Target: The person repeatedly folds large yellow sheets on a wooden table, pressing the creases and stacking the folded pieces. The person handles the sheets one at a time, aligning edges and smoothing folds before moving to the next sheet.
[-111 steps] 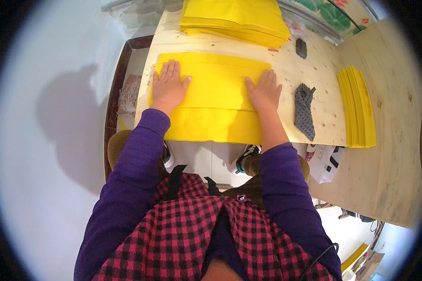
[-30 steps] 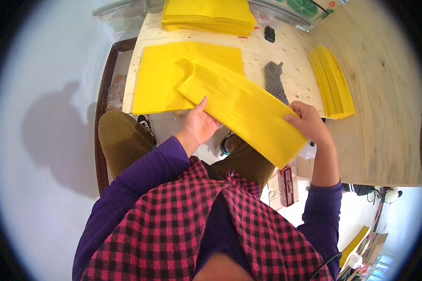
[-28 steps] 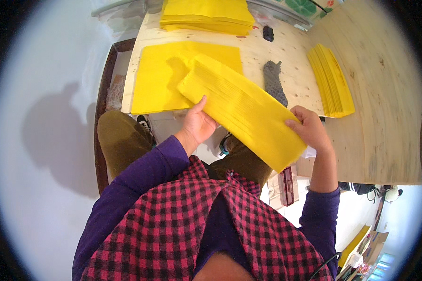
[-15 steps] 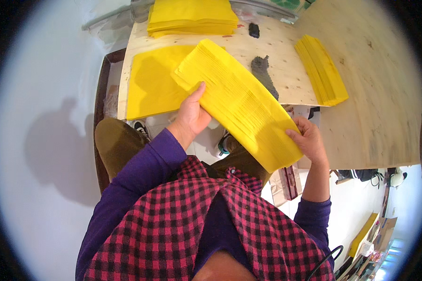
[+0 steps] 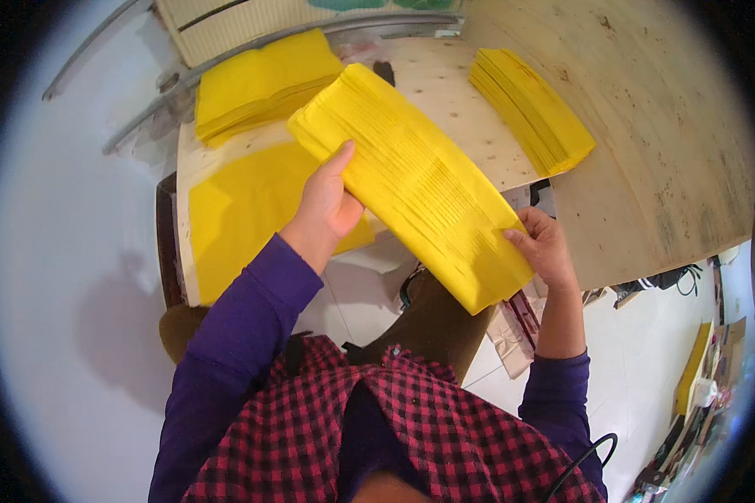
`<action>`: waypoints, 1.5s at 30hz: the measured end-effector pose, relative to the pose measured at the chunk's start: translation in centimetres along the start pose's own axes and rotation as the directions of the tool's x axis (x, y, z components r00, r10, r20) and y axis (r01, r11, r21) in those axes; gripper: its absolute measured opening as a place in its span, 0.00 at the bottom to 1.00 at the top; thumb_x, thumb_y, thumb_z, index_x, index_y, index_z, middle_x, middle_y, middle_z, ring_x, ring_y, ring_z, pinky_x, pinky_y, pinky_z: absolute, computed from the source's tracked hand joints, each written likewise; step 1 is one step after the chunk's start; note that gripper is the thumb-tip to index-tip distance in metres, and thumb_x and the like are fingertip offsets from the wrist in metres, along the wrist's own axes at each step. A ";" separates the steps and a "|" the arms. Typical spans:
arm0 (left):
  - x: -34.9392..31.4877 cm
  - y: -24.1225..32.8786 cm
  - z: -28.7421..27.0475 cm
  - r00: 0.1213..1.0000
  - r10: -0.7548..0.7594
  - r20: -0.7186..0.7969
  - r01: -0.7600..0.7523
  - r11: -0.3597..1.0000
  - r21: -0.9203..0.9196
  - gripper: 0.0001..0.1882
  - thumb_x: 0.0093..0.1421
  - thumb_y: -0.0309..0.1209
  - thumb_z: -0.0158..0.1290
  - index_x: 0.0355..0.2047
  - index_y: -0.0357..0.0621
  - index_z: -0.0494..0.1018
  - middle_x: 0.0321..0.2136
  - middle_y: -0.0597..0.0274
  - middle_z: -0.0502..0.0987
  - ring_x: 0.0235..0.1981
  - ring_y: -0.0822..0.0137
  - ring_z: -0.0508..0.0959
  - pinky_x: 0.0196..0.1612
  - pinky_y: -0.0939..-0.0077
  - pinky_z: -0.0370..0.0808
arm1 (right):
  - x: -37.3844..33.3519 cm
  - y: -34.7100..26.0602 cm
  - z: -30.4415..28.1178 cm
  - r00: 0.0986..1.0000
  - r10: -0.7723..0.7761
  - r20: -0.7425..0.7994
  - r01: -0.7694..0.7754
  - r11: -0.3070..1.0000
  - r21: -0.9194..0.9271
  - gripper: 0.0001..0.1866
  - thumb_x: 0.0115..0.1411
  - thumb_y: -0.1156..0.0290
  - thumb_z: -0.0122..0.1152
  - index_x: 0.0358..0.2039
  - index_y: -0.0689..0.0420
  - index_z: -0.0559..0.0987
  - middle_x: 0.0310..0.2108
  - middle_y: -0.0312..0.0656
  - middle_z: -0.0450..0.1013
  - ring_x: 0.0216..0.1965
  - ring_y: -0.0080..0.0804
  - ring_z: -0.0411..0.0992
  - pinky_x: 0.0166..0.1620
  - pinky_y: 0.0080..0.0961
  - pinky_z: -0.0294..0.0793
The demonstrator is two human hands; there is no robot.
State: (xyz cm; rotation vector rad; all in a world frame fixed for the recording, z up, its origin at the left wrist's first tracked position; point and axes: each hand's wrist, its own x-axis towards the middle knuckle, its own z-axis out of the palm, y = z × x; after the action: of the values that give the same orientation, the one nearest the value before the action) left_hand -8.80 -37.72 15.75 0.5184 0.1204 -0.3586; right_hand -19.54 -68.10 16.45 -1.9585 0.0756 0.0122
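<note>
Both my hands hold a long, thick bundle of yellow folded sheets (image 5: 419,184) above the near edge of the table, slanting from upper left to lower right. Many layered folds show along its upper face. My left hand (image 5: 330,201) is closed on its left side, thumb on top and fingers hidden beneath. At the lower right end, my right hand (image 5: 547,247) pinches the edge between thumb and fingers. Under and left of the bundle, a yellow flat sheet or stack (image 5: 243,214) lies on the table, partly covered by my left hand and the bundle.
On the pale wooden table (image 5: 445,88), a stack of yellow sheets (image 5: 264,84) sits at the back left and another folded yellow bundle (image 5: 533,109) at the right. A small black object (image 5: 384,72) shows behind my bundle. A large wooden board (image 5: 646,151) adjoins the right side.
The view has shifted, so the table and its stacks appear turned and farther left. The grey crumpled piece on the table is now hidden. Both hands keep their hold on the bundle.
</note>
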 end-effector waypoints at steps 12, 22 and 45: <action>25.4 -6.1 5.7 0.995 -0.100 -0.026 0.103 0.963 0.250 0.15 0.67 0.29 0.45 0.53 0.40 0.65 0.52 0.55 0.71 0.53 0.55 0.72 0.57 0.57 0.70 | 14.3 6.3 -7.8 0.929 -0.018 -0.370 -0.057 0.980 -0.192 0.14 0.56 0.70 0.62 0.42 0.61 0.75 0.32 0.46 0.78 0.32 0.33 0.77 0.36 0.26 0.73; 39.6 -11.2 2.4 0.966 -0.194 -0.171 0.249 0.877 0.412 0.15 0.65 0.29 0.49 0.52 0.41 0.67 0.51 0.54 0.73 0.51 0.55 0.74 0.56 0.56 0.71 | 22.4 13.0 -6.6 0.828 -0.066 -0.557 -0.221 0.874 -0.432 0.19 0.54 0.67 0.62 0.47 0.52 0.75 0.35 0.48 0.76 0.38 0.43 0.75 0.42 0.35 0.73; 40.4 -9.0 2.0 0.974 0.084 -0.211 0.155 0.430 0.889 0.18 0.55 0.26 0.61 0.44 0.36 0.70 0.45 0.55 0.74 0.46 0.63 0.74 0.45 0.72 0.73 | 21.1 15.9 -6.1 0.768 -0.142 -0.625 -0.246 0.835 -0.492 0.14 0.56 0.70 0.57 0.44 0.53 0.77 0.43 0.46 0.75 0.45 0.48 0.72 0.47 0.40 0.72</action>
State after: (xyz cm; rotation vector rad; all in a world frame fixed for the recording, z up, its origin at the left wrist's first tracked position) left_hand 25.52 -58.30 5.13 1.6777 0.1536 -0.3880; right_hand 0.40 -80.76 3.18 -2.4585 0.6540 -0.6853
